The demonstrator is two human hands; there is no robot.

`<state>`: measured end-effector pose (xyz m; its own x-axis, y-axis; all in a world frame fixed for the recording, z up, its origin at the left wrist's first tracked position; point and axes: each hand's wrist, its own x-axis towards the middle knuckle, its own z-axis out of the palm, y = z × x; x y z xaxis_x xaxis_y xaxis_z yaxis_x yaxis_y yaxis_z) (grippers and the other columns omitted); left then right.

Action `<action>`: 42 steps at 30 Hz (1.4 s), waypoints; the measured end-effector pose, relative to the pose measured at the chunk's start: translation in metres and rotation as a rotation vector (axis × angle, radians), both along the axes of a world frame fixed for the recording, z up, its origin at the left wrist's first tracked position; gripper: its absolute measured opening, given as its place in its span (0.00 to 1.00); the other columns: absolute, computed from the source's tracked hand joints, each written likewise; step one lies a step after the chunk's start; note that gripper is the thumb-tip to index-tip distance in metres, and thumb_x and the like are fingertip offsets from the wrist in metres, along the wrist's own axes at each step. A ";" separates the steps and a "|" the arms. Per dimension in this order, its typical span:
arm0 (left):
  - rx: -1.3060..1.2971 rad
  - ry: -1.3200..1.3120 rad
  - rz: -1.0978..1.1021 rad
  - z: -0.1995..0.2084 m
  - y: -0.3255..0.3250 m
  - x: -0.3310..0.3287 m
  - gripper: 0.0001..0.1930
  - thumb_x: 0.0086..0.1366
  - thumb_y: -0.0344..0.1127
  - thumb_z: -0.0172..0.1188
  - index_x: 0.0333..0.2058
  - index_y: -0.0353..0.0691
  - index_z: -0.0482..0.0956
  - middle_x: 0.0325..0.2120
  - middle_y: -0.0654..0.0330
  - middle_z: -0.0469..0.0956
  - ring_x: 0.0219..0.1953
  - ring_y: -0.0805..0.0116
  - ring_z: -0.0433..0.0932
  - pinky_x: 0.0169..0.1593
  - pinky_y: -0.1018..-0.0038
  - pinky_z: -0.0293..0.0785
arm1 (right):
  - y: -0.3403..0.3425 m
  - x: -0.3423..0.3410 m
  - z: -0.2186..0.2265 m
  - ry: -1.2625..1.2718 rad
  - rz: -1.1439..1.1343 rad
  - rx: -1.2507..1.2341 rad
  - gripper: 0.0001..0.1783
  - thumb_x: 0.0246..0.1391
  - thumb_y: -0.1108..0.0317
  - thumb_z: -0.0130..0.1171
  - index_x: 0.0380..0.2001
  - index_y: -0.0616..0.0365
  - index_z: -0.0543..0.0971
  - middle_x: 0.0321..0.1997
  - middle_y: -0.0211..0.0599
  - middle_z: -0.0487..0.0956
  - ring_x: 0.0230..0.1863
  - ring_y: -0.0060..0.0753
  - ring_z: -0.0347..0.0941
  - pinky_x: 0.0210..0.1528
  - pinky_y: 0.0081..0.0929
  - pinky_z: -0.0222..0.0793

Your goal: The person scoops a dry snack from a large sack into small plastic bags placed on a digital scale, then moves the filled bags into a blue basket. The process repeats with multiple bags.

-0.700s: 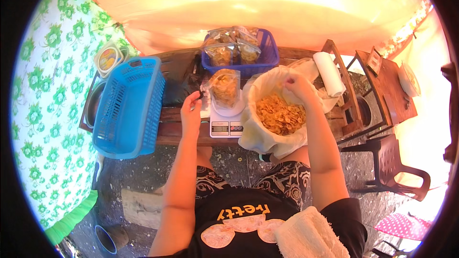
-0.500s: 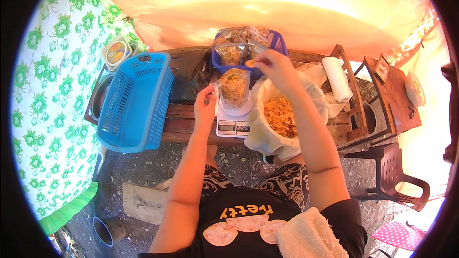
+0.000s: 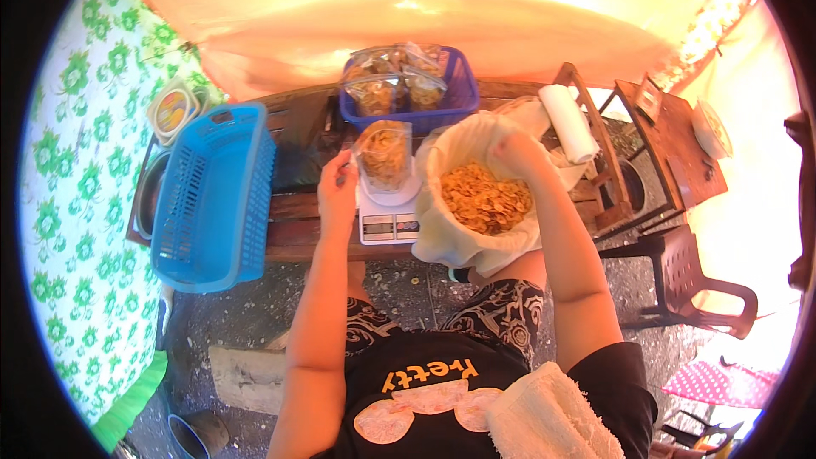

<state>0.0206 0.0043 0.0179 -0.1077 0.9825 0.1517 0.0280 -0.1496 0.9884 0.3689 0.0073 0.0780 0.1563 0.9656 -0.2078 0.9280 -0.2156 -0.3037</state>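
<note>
On a white kitchen scale (image 3: pixel 389 223) stands an upright clear plastic pouch (image 3: pixel 384 157) filled with golden-brown chips. My left hand (image 3: pixel 338 191) is at the pouch's left side, its fingertips closed at the edge. To the right, a cloth-lined basket (image 3: pixel 438 229) holds a heap of loose chips (image 3: pixel 484 197). My right hand (image 3: pixel 518 157) is over the far right part of this basket, fingers bent together above the chips; whatever they hold is hidden.
Behind the scale, a blue-purple basket (image 3: pixel 463 89) holds several filled pouches (image 3: pixel 374 93). A large light-blue basket (image 3: pixel 212 195) stands at the left of the wooden bench (image 3: pixel 297 229). A white paper roll (image 3: pixel 569 123) lies at the right, near a brown plastic chair (image 3: pixel 680 280).
My right hand has moved from above the pouch, where it held one chip, right and down to the cloth-lined basket. My left hand stays by the pouch. The view has shifted.
</note>
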 end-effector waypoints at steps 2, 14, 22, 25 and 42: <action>-0.050 -0.028 -0.006 -0.002 -0.001 0.002 0.17 0.63 0.27 0.56 0.51 0.38 0.74 0.42 0.62 0.74 0.42 0.75 0.70 0.49 0.76 0.68 | -0.013 0.024 -0.033 -0.090 -0.017 -0.199 0.24 0.54 0.49 0.53 0.39 0.60 0.79 0.43 0.48 0.80 0.45 0.47 0.76 0.47 0.37 0.70; -0.054 -0.033 0.032 0.013 -0.007 -0.005 0.16 0.63 0.26 0.55 0.51 0.36 0.74 0.38 0.63 0.74 0.38 0.77 0.69 0.45 0.78 0.67 | -0.028 0.005 -0.036 0.453 -0.103 -0.365 0.26 0.60 0.50 0.51 0.50 0.60 0.73 0.41 0.41 0.78 0.42 0.37 0.77 0.37 0.30 0.74; -0.082 -0.050 0.051 0.015 -0.006 -0.008 0.16 0.63 0.26 0.55 0.51 0.36 0.74 0.40 0.63 0.75 0.39 0.75 0.69 0.47 0.78 0.66 | -0.029 0.040 -0.028 0.691 -0.154 0.001 0.11 0.56 0.70 0.55 0.42 0.61 0.77 0.30 0.34 0.79 0.28 0.26 0.77 0.29 0.23 0.72; -0.092 -0.060 0.054 0.014 -0.007 -0.008 0.16 0.63 0.26 0.55 0.51 0.36 0.74 0.40 0.63 0.75 0.39 0.76 0.68 0.47 0.78 0.66 | -0.030 0.038 -0.038 0.494 -0.066 0.023 0.10 0.53 0.72 0.57 0.39 0.61 0.79 0.28 0.34 0.80 0.28 0.28 0.77 0.30 0.22 0.73; -0.099 -0.058 0.059 0.009 -0.008 -0.010 0.17 0.63 0.25 0.55 0.51 0.36 0.74 0.43 0.63 0.74 0.40 0.76 0.69 0.50 0.76 0.66 | -0.031 0.048 -0.068 0.265 0.108 0.090 0.14 0.43 0.70 0.64 0.37 0.50 0.82 0.48 0.44 0.73 0.42 0.48 0.75 0.44 0.37 0.72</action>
